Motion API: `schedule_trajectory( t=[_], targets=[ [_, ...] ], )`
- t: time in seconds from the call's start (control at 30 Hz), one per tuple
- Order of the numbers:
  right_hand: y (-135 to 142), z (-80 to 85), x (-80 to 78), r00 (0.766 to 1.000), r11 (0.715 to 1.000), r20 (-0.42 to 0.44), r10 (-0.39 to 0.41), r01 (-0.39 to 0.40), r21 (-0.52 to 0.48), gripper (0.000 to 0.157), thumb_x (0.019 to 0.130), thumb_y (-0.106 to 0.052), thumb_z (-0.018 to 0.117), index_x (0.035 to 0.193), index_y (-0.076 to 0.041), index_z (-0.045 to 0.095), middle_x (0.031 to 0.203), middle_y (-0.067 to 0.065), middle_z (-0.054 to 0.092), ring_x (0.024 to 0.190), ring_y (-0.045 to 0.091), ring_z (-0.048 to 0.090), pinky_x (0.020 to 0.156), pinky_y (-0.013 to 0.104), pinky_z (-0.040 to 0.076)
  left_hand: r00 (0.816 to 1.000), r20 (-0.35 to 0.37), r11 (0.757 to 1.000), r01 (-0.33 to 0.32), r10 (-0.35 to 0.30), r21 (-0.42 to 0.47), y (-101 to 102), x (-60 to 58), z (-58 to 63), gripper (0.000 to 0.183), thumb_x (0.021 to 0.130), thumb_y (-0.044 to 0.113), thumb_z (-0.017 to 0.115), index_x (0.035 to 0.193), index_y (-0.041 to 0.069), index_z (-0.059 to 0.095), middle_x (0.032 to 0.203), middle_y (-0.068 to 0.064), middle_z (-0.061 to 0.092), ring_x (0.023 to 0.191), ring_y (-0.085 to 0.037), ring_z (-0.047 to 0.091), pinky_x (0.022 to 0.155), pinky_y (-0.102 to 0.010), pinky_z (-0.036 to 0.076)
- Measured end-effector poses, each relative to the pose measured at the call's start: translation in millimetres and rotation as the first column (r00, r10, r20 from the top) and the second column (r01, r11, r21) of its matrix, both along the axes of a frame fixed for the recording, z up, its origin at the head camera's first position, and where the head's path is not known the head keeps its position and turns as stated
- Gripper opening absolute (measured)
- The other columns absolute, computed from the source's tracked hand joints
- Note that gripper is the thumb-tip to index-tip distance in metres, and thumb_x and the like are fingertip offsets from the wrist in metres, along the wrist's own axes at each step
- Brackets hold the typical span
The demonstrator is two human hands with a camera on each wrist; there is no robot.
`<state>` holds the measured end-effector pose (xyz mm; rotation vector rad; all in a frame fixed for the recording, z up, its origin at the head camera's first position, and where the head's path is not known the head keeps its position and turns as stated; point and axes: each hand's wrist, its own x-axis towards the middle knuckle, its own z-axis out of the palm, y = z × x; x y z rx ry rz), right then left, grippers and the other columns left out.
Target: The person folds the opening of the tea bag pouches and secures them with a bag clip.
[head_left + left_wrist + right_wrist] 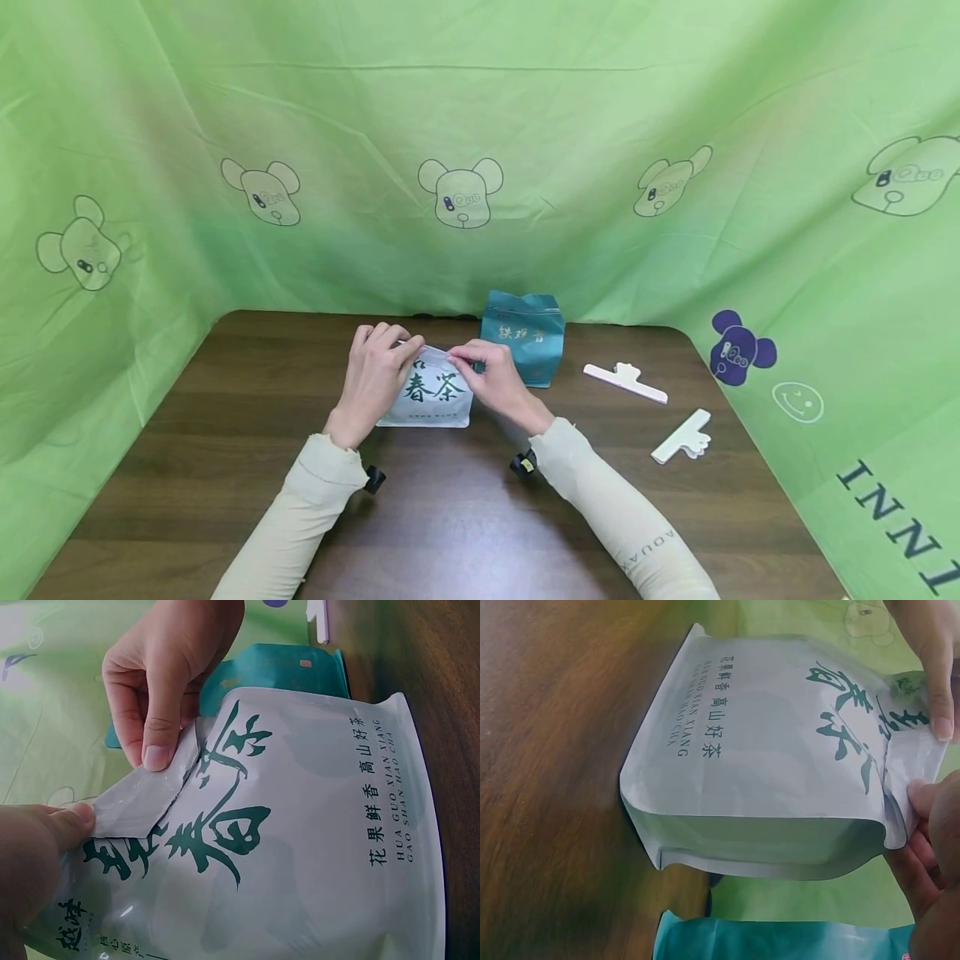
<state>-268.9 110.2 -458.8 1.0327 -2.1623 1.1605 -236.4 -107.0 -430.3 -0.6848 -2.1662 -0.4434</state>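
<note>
A white tea bag (435,408) with green lettering stands upright on the table, its top strip folded over toward the front. My left hand (369,371) holds the top left of the bag, thumb at the end of the folded strip (139,806). The right hand (497,377) pinches the other end of that strip between thumb and fingers. In the right wrist view, the bag's green side gusset (780,840) bulges below the pinched corner. Right behind the right hand stands a teal tea bag (536,346).
Two white sealing clips lie at the right of the wooden table (247,417): a farther clip (626,382) and a nearer clip (684,437). A green cloth (360,250) with printed bear heads hangs around the table's back and sides.
</note>
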Motion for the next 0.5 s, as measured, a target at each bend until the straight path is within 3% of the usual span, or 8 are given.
schedule_trajectory(
  t=[0.27, 0.5],
  targets=[
    [0.0, -0.6, -1.3, 0.999, 0.999, 0.039, 0.005, -0.004, -0.032, 0.007, 0.091, -0.002, 0.074, 0.094, -0.004, 0.080, 0.086, 0.007, 0.076, 0.072, 0.015, 0.068, 0.064, 0.033, 0.056, 1.000, 0.006, 1.000, 0.001, -0.001, -0.003, -0.4, 0.2, -1.1, 0.006, 0.092, 0.015, 0.075, 0.096, 0.013, 0.079, 0.087, -0.003, 0.069, 0.084, -0.024, 0.060, 0.079, -0.040, 0.041],
    [-3.8, -0.4, -1.9, 0.999, 0.998, 0.046, -0.011, 0.013, -0.054, 0.008, 0.088, 0.002, 0.075, 0.092, -0.002, 0.080, 0.084, 0.011, 0.076, 0.071, 0.022, 0.068, 0.062, 0.039, 0.055, 1.000, -0.007, 1.000, 0.005, -0.005, 0.005, -1.1, -0.8, -2.1, 0.006, 0.092, 0.016, 0.075, 0.095, 0.013, 0.079, 0.086, -0.003, 0.069, 0.084, -0.025, 0.060, 0.079, -0.041, 0.041]
  ],
)
